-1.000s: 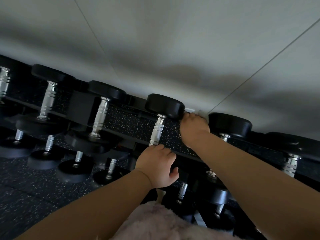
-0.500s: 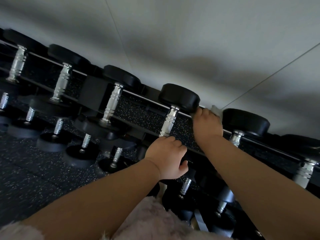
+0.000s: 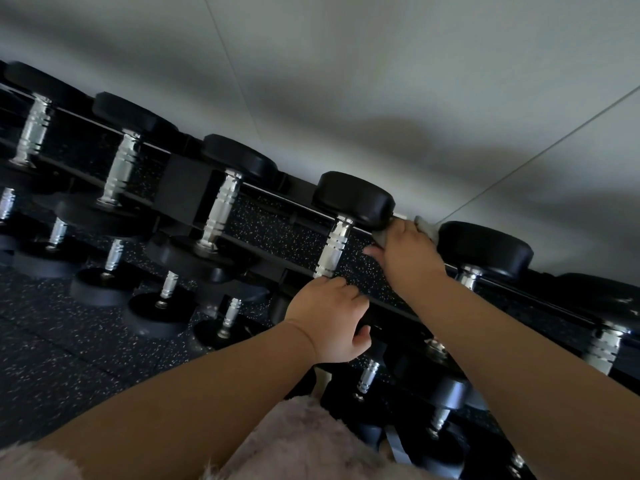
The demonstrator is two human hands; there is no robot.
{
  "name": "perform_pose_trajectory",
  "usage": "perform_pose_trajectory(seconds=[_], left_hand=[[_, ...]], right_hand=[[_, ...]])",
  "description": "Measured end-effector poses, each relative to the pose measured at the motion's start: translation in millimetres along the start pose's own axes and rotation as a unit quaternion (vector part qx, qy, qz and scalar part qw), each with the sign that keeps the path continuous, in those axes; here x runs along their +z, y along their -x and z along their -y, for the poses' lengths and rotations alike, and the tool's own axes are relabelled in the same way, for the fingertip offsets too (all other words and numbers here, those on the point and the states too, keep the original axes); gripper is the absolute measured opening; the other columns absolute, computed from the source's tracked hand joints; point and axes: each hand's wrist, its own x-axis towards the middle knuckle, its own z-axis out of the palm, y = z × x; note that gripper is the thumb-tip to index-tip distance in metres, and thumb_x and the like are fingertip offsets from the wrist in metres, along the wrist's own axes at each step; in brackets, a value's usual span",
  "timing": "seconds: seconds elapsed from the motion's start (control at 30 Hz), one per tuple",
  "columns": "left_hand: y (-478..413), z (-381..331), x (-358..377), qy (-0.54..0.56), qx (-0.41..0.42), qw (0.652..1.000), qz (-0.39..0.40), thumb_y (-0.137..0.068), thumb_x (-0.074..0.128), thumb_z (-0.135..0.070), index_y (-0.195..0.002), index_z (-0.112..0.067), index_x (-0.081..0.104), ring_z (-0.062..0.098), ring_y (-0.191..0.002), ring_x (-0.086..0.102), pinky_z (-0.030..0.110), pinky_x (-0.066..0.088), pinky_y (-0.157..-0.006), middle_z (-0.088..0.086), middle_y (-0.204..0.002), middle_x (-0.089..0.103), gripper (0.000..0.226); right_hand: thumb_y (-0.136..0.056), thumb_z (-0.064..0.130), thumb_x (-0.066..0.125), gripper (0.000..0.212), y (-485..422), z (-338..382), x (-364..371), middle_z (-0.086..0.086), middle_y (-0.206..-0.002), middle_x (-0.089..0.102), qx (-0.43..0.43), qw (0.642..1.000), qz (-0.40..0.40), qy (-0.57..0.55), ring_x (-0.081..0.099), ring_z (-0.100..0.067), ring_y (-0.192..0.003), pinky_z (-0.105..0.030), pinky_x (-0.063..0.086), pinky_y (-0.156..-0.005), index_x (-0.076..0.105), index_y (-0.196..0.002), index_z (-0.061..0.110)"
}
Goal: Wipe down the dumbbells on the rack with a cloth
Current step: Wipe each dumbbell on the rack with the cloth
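Observation:
Black-headed dumbbells with chrome handles lie across a black two-rail rack (image 3: 263, 249) against the wall. My right hand (image 3: 407, 252) holds a small grey cloth (image 3: 427, 229) pressed against the right side of the far head of the middle dumbbell (image 3: 353, 199). My left hand (image 3: 332, 320) grips the near head of that same dumbbell, just below its chrome handle (image 3: 333, 247); that head is mostly hidden under my fingers. Another dumbbell (image 3: 485, 249) lies directly right of the cloth.
More dumbbells fill the top row to the left (image 3: 239, 161) and right, and a lower tier (image 3: 162, 308) holds smaller ones. A pale wall (image 3: 381, 81) is right behind the rack. Speckled dark rubber floor (image 3: 52, 368) lies lower left. Fluffy pink clothing (image 3: 304, 445) fills the bottom edge.
The view has shifted left and down, so the rack sits further right in frame. My right hand with the cloth has slid slightly lower along the far head. The left hand keeps its grip.

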Motion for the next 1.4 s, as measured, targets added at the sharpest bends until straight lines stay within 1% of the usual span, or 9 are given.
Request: perform_pose_trajectory(seconds=[0.13, 0.3, 0.43, 0.63, 0.77, 0.9, 1.0, 1.2, 1.4], left_hand=[[-1.5, 0.2, -0.6, -0.005, -0.003, 1.000, 0.001, -0.083, 0.057, -0.050, -0.076, -0.020, 0.063, 0.021, -0.071, 0.052, 0.035, 0.044, -0.066, -0.004, -0.072, 0.056, 0.031], [-0.3, 0.4, -1.4, -0.012, 0.002, 1.000, -0.005, -0.083, 0.059, -0.050, -0.074, -0.020, 0.062, 0.020, -0.069, 0.051, 0.033, 0.037, -0.064, -0.005, -0.070, 0.056, 0.031], [0.2, -0.6, -1.1, -0.002, -0.002, 1.000, 0.002, -0.083, 0.059, -0.049, -0.073, -0.020, 0.061, 0.021, -0.069, 0.051, 0.033, 0.041, -0.063, -0.004, -0.070, 0.055, 0.031], [-0.9, 0.0, 0.4, 0.006, -0.005, 1.000, 0.010, -0.084, 0.058, -0.049, -0.078, -0.019, 0.063, 0.023, -0.072, 0.053, 0.036, 0.045, -0.067, -0.003, -0.073, 0.058, 0.031], [0.3, 1.0, 0.9, 0.009, 0.001, 1.000, 0.013, -0.083, 0.059, -0.049, -0.078, -0.018, 0.064, 0.024, -0.072, 0.054, 0.038, 0.048, -0.068, -0.002, -0.074, 0.059, 0.031], [-1.5, 1.3, 0.8, 0.009, 0.000, 1.000, 0.006, -0.083, 0.059, -0.049, -0.079, -0.018, 0.065, 0.023, -0.072, 0.054, 0.037, 0.048, -0.069, -0.002, -0.074, 0.060, 0.032], [-1.5, 1.1, 0.0, 0.004, 0.001, 1.000, 0.004, -0.084, 0.057, -0.049, -0.079, -0.018, 0.065, 0.022, -0.072, 0.054, 0.036, 0.047, -0.069, -0.002, -0.074, 0.059, 0.033], [1.3, 0.0, 1.4, 0.000, 0.001, 1.000, -0.004, -0.082, 0.059, -0.048, -0.077, -0.018, 0.064, 0.023, -0.070, 0.053, 0.035, 0.044, -0.066, -0.002, -0.071, 0.057, 0.031], [-0.9, -0.6, 1.1, -0.009, 0.000, 1.000, -0.009, -0.083, 0.059, -0.048, -0.077, -0.019, 0.062, 0.022, -0.071, 0.052, 0.034, 0.038, -0.066, -0.003, -0.072, 0.056, 0.031]], right_hand=[[-0.060, 0.097, 0.036, 0.115, -4.8, 15.9, -0.5, -0.013, -0.122, 0.054, 0.101, 0.993, 0.046, -0.032, 0.062, -0.033, -0.114, -0.045, 0.055, -0.084, 0.045, -0.132, 0.007], [-0.085, 0.081, 0.045, 0.085, -4.1, 16.5, 3.5, -0.013, -0.117, 0.058, 0.107, 0.994, -0.010, -0.013, 0.065, -0.033, -0.107, -0.043, 0.055, -0.080, 0.050, -0.126, 0.007], [-0.099, 0.045, 0.057, 0.045, -2.8, 9.3, 7.4, -0.013, -0.118, 0.058, 0.072, 0.997, -0.034, -0.004, 0.063, -0.032, -0.106, -0.041, 0.056, -0.079, 0.052, -0.123, 0.007], [-0.081, 0.076, 0.063, 0.081, -10.3, 18.5, 9.8, -0.011, -0.120, 0.058, 0.124, 0.991, -0.011, -0.050, 0.062, -0.031, -0.110, -0.044, 0.057, -0.085, 0.048, -0.126, 0.010], [-0.071, 0.093, 0.042, 0.099, 3.9, 6.2, 15.0, -0.009, -0.112, 0.057, 0.039, 0.998, -0.037, 0.038, 0.061, -0.024, -0.104, -0.036, 0.052, -0.084, 0.050, -0.121, 0.008], [-0.060, 0.103, 0.013, 0.118, -9.3, 11.8, 11.9, -0.008, -0.114, 0.057, 0.082, 0.996, -0.027, 0.004, 0.061, -0.026, -0.106, -0.038, 0.052, -0.079, 0.055, -0.122, 0.011], [-0.066, 0.101, 0.034, 0.109, -14.5, 19.9, 6.2, -0.010, -0.116, 0.058, 0.140, 0.988, -0.026, -0.060, 0.063, -0.031, -0.108, -0.043, 0.055, -0.083, 0.053, -0.123, 0.009], [-0.078, 0.091, 0.044, 0.095, 12.8, 8.2, 14.6, -0.013, -0.111, 0.058, 0.045, 0.995, -0.091, -0.024, 0.060, -0.029, -0.105, -0.039, 0.053, -0.089, 0.052, -0.116, 0.004], [-0.079, 0.082, 0.060, 0.094, -10.2, 17.6, 15.2, -0.014, -0.127, 0.051, 0.127, 0.990, -0.026, -0.062, 0.059, -0.031, -0.115, -0.045, 0.056, -0.089, 0.041, -0.133, 0.007]])
